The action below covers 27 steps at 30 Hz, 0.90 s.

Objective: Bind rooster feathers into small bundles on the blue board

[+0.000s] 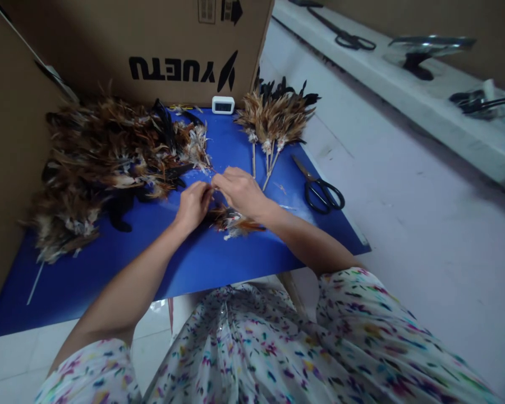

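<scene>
My left hand (192, 205) and my right hand (239, 191) meet over the middle of a blue board (193, 264), fingers pinched together on a small bunch of brown and white feathers (232, 220) that lies under my right wrist. A big loose heap of brown, black and white feathers (109, 163) covers the board's left side. Several finished feather bundles on thin sticks (273, 120) lie at the far right of the board.
Black scissors (322, 191) lie on the board's right edge. A small white timer (223, 104) stands against a large cardboard box (151, 45) at the back. A white ledge (404, 78) at the upper right carries more scissors and tools. Pale floor spreads to the right.
</scene>
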Tool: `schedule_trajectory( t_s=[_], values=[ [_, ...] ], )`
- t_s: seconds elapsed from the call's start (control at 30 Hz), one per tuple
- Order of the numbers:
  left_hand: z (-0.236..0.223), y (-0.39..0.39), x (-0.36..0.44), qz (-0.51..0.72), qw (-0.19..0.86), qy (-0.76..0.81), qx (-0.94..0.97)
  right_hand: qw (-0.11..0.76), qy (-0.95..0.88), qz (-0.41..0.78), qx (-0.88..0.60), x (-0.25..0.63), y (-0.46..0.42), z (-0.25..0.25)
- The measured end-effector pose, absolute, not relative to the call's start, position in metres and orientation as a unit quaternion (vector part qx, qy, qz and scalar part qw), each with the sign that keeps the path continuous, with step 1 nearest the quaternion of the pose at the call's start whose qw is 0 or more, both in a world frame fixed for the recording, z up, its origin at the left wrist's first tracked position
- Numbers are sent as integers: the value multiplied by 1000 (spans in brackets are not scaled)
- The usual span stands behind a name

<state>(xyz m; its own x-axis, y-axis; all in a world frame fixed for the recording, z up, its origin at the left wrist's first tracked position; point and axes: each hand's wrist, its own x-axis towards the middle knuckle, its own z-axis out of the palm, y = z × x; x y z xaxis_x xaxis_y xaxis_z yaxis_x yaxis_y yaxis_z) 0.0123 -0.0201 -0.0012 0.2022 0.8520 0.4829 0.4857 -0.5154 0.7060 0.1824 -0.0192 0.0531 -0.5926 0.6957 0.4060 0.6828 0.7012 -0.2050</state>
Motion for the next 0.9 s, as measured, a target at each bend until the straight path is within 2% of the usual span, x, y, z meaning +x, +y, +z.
schedule_trajectory(
  t_s=[0.1, 0.17, 0.37, 0.5, 0.57, 0.7, 0.8, 0.9],
  values=[
    [0, -20, 13, 444, 220, 430, 755, 162, -924, -12, -347, 182, -4, 71],
    [2, -19, 13, 442, 240, 417, 757, 162, -923, 55, -346, 183, 11, 77],
    [6, -17, 7, 468, 345, 416, 699, 231, -769, 463, -377, 190, 49, 63],
    [-2, -12, 6, 517, 428, 411, 617, 353, -632, 575, -382, 186, 42, 37],
    [-5, -10, 7, 538, 438, 409, 593, 398, -571, 605, -387, 180, 33, 27],
    [-5, -11, 9, 549, 405, 441, 583, 421, -499, 613, -445, 168, 15, 21],
    [-3, -13, 9, 536, 351, 482, 598, 439, -469, 603, -473, 162, 8, 21],
    [-3, -14, 9, 523, 253, 507, 637, 453, -447, 604, -479, 159, 4, 21]
  ],
)
